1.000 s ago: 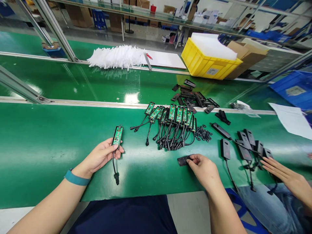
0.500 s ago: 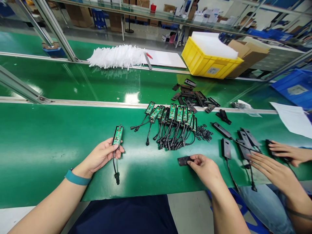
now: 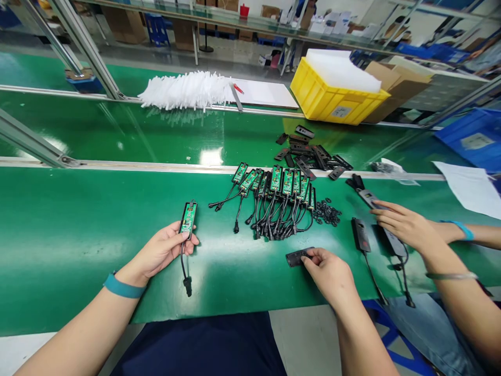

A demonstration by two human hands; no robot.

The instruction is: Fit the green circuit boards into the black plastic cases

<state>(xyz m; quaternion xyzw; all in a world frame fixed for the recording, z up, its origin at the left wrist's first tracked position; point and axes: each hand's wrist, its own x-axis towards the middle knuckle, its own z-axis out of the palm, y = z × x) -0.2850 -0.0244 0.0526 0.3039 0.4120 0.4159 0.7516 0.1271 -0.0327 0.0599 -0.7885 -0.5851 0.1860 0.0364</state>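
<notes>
My left hand (image 3: 162, 251) holds a green circuit board (image 3: 188, 218) by its lower end, thumb and fingers pinched narrow around it; the board sticks up past my fingertips and its black cable (image 3: 183, 269) hangs down onto the green belt (image 3: 70, 235). My right hand (image 3: 329, 274) pinches the right end of a flat black cover (image 3: 297, 257) lying on the belt, the rest poking out left of my fingers. A pile of circuit boards (image 3: 279, 201) lies just beyond. A co-worker's hand (image 3: 403, 227) rests on black housings at right.
</notes>
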